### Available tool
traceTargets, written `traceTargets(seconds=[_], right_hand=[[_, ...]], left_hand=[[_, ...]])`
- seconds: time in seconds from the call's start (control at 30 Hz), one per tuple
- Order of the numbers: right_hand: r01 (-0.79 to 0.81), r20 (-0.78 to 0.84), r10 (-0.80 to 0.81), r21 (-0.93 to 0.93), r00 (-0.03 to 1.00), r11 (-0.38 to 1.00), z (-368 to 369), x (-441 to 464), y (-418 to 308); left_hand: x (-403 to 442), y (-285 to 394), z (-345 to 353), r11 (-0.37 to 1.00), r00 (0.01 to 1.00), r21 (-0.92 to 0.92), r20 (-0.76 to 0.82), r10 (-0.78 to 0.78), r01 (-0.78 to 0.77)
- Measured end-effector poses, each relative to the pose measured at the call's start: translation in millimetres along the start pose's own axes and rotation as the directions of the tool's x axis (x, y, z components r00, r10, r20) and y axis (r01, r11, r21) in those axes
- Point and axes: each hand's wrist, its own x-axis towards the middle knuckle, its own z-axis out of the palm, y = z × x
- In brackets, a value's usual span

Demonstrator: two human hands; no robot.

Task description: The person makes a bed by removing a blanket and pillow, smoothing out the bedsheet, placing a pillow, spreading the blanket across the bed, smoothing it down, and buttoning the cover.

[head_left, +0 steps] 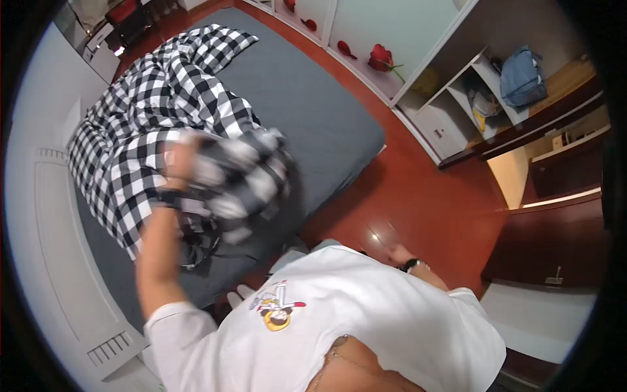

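A black and white checked quilt lies bunched along the left part of a bed with a grey sheet. My left hand is at the near part of the quilt, its fingers smeared by motion. Just right of that hand, a checked piece of fabric is blurred above the sheet. What the fingers hold cannot be made out. Away from the bed, my right hand hangs low over the floor at my side, blurred, with a dark band at its wrist.
A white headboard borders the bed on the left. Reddish floor runs between the bed and the shelves, where a blue bag stands. Sliding doors with red flowers line the far side. A dark cabinet is at right.
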Motion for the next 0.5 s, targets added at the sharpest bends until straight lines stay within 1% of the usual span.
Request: traceTargets(seconds=[0.03,0.07,0.1,0.13,0.17,0.2,0.23,0.3,0.33,0.37,0.4,0.43,0.47,0.5], right_hand=[[0.044,-0.112,-0.034,0.087,0.993,0.995,-36.9,-10.6,-38.3],[0.168,-0.295,-0.124,0.126,0.947,0.978,-47.2,27.5,-15.3],[0.246,-0.424,-0.082,0.349,0.902,0.905,-67.3,26.8,-36.1],[0.180,-0.406,0.025,0.459,0.914,0.870,-89.8,28.2,-52.3],[0.265,-0.552,0.068,0.500,0.831,0.824,-94.8,36.8,-57.2],[0.286,-0.558,0.032,0.472,0.829,0.834,-96.2,55.1,-44.3],[0.252,-0.538,0.027,0.437,0.842,0.863,-103.0,53.8,-48.5],[0.164,-0.270,-0.049,0.423,0.962,0.891,-110.5,69.0,-35.5],[0.105,-0.147,-0.045,0.428,0.988,0.898,-116.8,72.6,-33.2],[0.045,-0.015,-0.043,0.422,0.999,0.905,-124.9,74.8,-30.5],[0.053,0.039,-0.074,0.395,0.996,0.917,-134.1,85.3,-13.3],[-0.042,0.114,0.006,0.314,0.993,0.949,-148.1,103.6,12.4],[-0.069,0.182,0.015,0.294,0.983,0.953,-174.6,115.5,27.3],[-0.085,0.153,0.044,0.271,0.987,0.959,-201.7,127.5,42.9]], left_hand=[[11.0,-56.7,-36.6,0.995,0.977,-0.018,-0.189,-0.097,0.095],[7.4,-111.7,-59.0,0.982,0.934,-0.041,-0.304,-0.189,0.185],[-2.8,-157.8,-70.3,0.960,0.888,-0.064,-0.367,-0.278,0.274],[-21.7,-196.1,-71.1,0.927,0.844,-0.085,-0.390,-0.369,0.367],[-47.2,-228.0,-62.9,0.876,0.792,-0.098,-0.388,-0.471,0.473],[-75.8,-250.7,-41.7,0.810,0.741,-0.111,-0.348,-0.574,0.575],[-104.8,-264.0,-19.4,0.727,0.678,-0.110,-0.289,-0.676,0.678],[-161.1,-268.9,33.0,0.550,0.537,-0.066,-0.147,-0.830,0.832],[-189.4,-263.1,59.3,0.465,0.461,-0.029,-0.076,-0.884,0.885],[-213.9,-251.4,83.6,0.381,0.381,0.001,-0.017,-0.924,0.924],[-234.5,-232.1,107.6,0.319,0.318,0.038,0.039,-0.947,0.947],[-251.0,-209.8,131.6,0.268,0.262,0.073,0.086,-0.961,0.961],[-263.5,-185.7,160.0,0.243,0.224,0.131,0.139,-0.965,0.961],[-277.1,-163.2,190.2,0.262,0.221,0.209,0.201,-0.954,0.942]])
